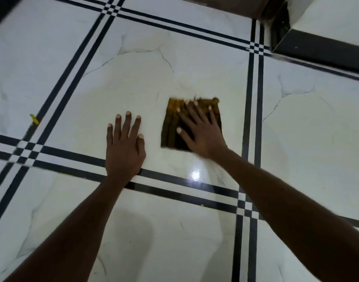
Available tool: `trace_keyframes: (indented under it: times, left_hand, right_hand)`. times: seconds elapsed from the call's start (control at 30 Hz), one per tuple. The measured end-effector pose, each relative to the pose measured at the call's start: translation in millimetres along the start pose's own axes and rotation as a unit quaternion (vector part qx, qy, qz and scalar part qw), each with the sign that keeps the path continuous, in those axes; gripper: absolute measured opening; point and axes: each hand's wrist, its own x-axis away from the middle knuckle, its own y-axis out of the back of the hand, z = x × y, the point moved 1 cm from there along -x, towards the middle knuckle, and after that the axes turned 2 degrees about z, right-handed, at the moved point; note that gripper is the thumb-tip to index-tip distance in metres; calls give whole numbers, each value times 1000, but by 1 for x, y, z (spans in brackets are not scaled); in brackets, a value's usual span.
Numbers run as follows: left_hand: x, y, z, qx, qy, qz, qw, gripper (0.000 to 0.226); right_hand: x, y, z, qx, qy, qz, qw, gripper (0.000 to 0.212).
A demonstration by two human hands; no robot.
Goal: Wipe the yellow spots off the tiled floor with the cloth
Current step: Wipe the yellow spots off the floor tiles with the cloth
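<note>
A folded dark cloth, stained yellow along its far edge, lies flat on a white marble-look floor tile. My right hand presses flat on the cloth with fingers spread, covering its right half. To the left of the cloth, apart from it, my left hand rests palm down on the bare tile and holds nothing. One yellow spot shows on the tile at far left, beside the black border stripes. What lies under the cloth is hidden.
Black double stripes border each tile and cross at the corners. At the top right a dark-based step or wall edge rises, with a dark gap beside it. A light glare reflects on the floor near my right wrist.
</note>
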Motion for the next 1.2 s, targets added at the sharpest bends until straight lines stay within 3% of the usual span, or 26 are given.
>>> trace_keyframes:
  times: [0.13,0.27,0.33,0.5,0.67,0.77,0.9,0.97,1.1,1.2]
  left_hand:
    - [1,2,-4,-1,2,3,1000,58]
    - [0,2,-5,-2,10,-1,1000,57]
    - [1,0,-6,-6,5,-8,1000,56]
    - [1,3,-5,-4,4,0,1000,56]
    - [2,3,-5,-5,6,-6,1000,55]
    - [0,0,-4,-8,5,-2,1000,55]
    - [1,-2,-1,-8,4,-8,1000,55]
    - [0,-3,-2,0,3,-5,1000,55]
    - [1,6,-2,36,15,13,999,57]
    - [3,11,-1,56,12,24,998,59]
  right_hand:
    - [65,2,-29,9,52,28,998,66]
    - [-12,17,-59,-26,-181,-16,983,71]
    - [-53,14,-40,-36,-224,-12,974,74]
    - [-27,-7,46,12,30,-5,999,68]
    - [61,-4,-2,45,169,33,984,67]
    - [32,6,-47,46,159,32,986,68]
    - [-47,7,-26,-10,-74,-6,997,74]
    - [-60,2,12,-21,-101,5,995,73]
    - [2,-12,78,19,106,12,994,67]
    - [58,-13,47,35,218,43,974,65]
